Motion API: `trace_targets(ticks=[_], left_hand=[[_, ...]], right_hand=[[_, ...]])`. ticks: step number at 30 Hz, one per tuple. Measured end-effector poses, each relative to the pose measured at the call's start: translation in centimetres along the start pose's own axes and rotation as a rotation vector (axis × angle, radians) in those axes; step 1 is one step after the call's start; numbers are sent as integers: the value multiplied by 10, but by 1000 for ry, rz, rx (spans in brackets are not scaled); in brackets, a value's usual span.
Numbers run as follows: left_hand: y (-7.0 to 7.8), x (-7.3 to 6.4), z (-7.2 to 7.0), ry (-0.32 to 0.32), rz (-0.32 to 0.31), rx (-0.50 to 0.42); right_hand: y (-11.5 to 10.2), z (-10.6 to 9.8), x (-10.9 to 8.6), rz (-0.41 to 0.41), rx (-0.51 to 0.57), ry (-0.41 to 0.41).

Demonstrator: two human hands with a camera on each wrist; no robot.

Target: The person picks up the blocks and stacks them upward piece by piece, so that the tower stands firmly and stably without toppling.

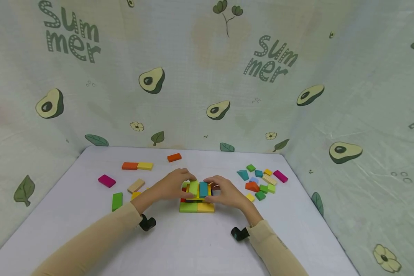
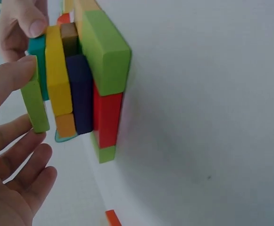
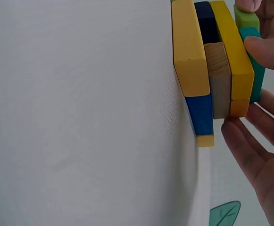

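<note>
A layered stack of wooden blocks stands mid-table. My left hand (image 1: pixel 174 186) pinches a light green block (image 1: pixel 193 188) between thumb and fingers at the top of the stack. On the same level, my right hand (image 1: pixel 226 193) pinches a teal block (image 1: pixel 203 189), thumb on the near end and fingers on the far end. Beneath them lies a yellow block (image 2: pixel 57 77), with an orange block (image 2: pixel 65 125) behind it. Lower come a navy block (image 2: pixel 80 94) and a plain wood block (image 3: pixel 219 80). The bottom layer includes a green block (image 1: pixel 188 207) and a light yellow block (image 1: pixel 205 207).
Several loose blocks lie left, including a magenta block (image 1: pixel 107 181) and a green block (image 1: pixel 117 201). An orange block (image 1: pixel 174 157) sits behind the stack. More are scattered right, among them a red block (image 1: pixel 252 186) and a teal triangle (image 1: pixel 243 174). Patterned cloth (image 1: pixel 186 50) hangs behind the white table (image 1: pixel 193 245).
</note>
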State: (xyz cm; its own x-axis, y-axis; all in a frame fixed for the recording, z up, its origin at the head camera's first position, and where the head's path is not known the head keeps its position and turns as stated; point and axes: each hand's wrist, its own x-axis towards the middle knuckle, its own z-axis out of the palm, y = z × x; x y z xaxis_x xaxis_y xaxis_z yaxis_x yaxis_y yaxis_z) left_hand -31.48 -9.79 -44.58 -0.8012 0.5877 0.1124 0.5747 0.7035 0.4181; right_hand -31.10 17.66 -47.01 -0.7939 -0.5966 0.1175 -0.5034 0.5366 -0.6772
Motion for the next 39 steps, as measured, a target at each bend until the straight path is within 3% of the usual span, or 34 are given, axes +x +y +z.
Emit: trace_targets(ticks=[7,15,39], left_hand=[[0,-1,9,12,-23,-8],[1,-4,9,-18,-22,-51],[1,-4,12,-6,-24,-84]], right_hand=[[-1,0,1,-3,-7,-1],[-1,-1,0,0,-4,4],[-2,0,0,6,7,9]])
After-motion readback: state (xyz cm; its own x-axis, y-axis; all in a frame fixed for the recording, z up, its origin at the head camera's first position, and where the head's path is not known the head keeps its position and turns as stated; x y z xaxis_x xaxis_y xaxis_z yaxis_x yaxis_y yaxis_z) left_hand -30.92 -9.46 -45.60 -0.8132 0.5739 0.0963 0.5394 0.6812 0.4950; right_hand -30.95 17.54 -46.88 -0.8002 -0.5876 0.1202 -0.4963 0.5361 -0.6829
